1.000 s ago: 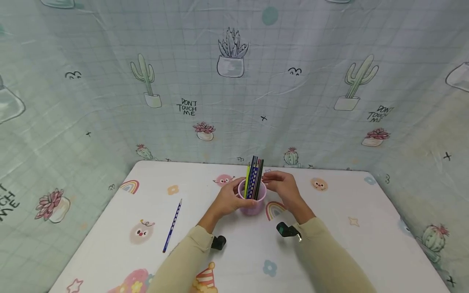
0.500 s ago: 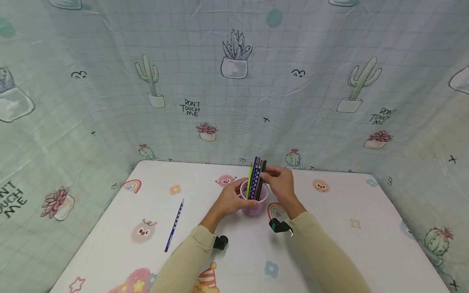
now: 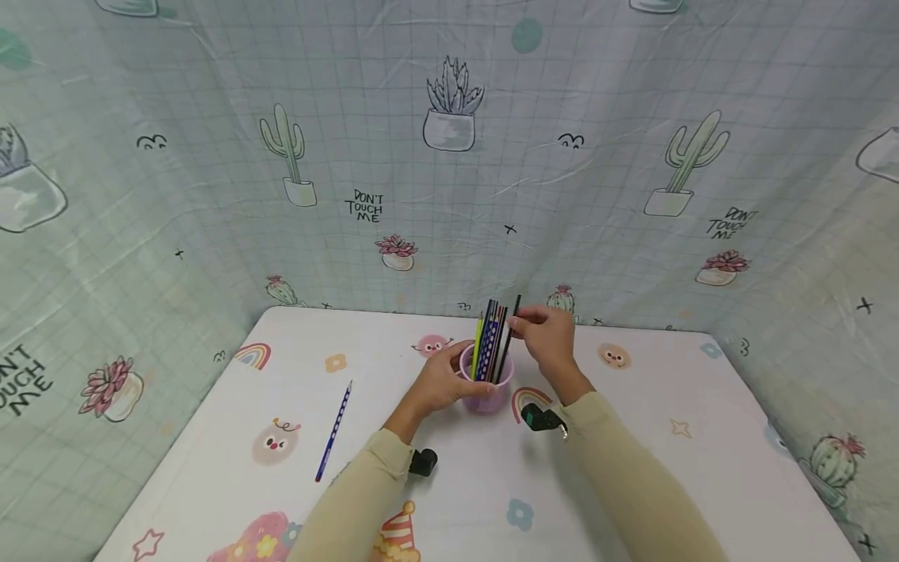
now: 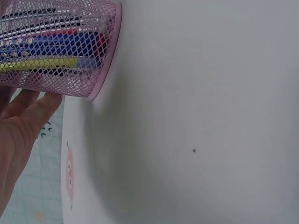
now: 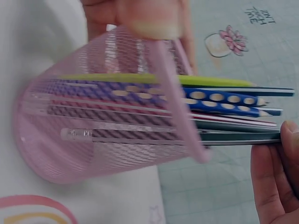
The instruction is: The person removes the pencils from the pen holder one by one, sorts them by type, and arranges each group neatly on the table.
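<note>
A pink mesh pencil cup (image 3: 488, 400) stands toward the back of the table, holding several pencils. Blue dotted pencils (image 5: 219, 99), a yellow-green pencil (image 5: 210, 80) and dark striped ones poke out over its rim. My left hand (image 3: 441, 381) grips the cup around its side, thumb at the front rim. In my right hand (image 3: 548, 340), thumb and fingers pinch one dark pencil (image 5: 240, 139) near its upper end. That pencil leans to the right of the others, and its eraser end (image 5: 77, 135) shows through the mesh, raised off the cup's bottom.
A blue dotted pencil (image 3: 333, 431) lies on the white table (image 3: 618, 476), left of the left forearm. Behind the table hangs a printed cloth (image 3: 520, 156) that also runs along both sides. Black wrist cameras (image 3: 541, 417) stick out from the sleeves.
My right hand has come in from beside the cup, taken hold of a dark pencil, and pulled it slightly up and right, apart from the bunch. The left hand stays on the cup.
</note>
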